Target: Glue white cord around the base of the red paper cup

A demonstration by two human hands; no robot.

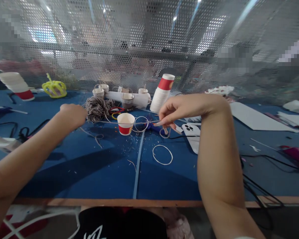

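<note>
A thin greyish cord (109, 122) runs taut and nearly level between my two hands. My left hand (73, 115) is closed at its left end, beside a tangled bundle of grey-brown cord (97, 109). Near the other end, the fingers of my right hand (173, 111) pinch the cord, and a loose tail curls below them. A red and white paper cup (126, 127) stands upright on the blue table, in line with the cord. Just right of the cup is a thin white ring (141, 123). Another white ring (162, 154) lies flat nearer me.
Behind are stacked paper cups (160, 94), small cord-handled cups (127, 99) and a yellow woven basket (54, 89). A blue glue gun (155, 128) and a white phone (191, 139) lie by my right hand. Black cables (269, 159) cross the right side. A perforated metal screen (139, 43) closes the back.
</note>
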